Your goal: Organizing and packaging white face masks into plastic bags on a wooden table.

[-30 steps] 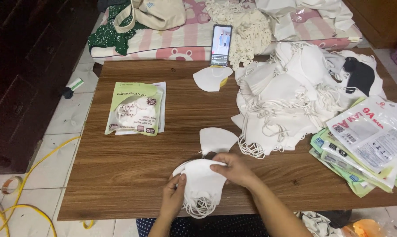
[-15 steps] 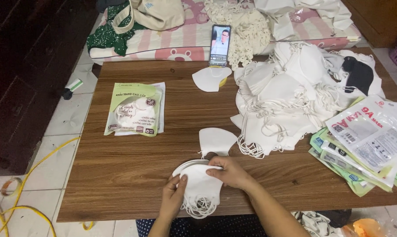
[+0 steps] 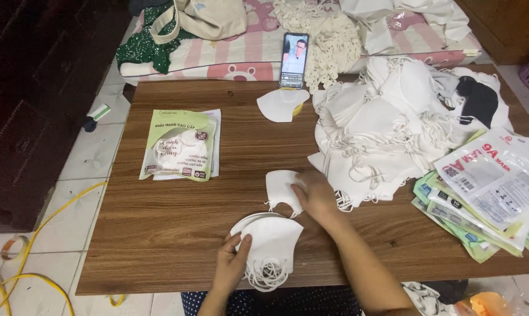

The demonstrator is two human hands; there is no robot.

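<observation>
A small stack of white face masks [image 3: 271, 241] lies at the near edge of the wooden table [image 3: 176, 222], ear loops hanging over the front. My left hand [image 3: 234, 259] rests on the stack's left side, fingers holding it down. A single white mask [image 3: 282, 188] lies just beyond the stack. My right hand [image 3: 314, 195] lies on that mask's right edge, fingers curled onto it. A big heap of white masks [image 3: 387, 126] with tangled loops fills the table's right half.
A green-and-white packet of masks [image 3: 179, 145] lies at the left. A phone [image 3: 295, 59] stands propped at the far edge above another white mask [image 3: 282, 104]. Flat empty packets [image 3: 486, 190] are piled at the right. A black mask [image 3: 479, 100] tops the heap. A mattress lies beyond.
My right hand has left the stack and moved up and right onto the single mask. My left hand stays on the stack.
</observation>
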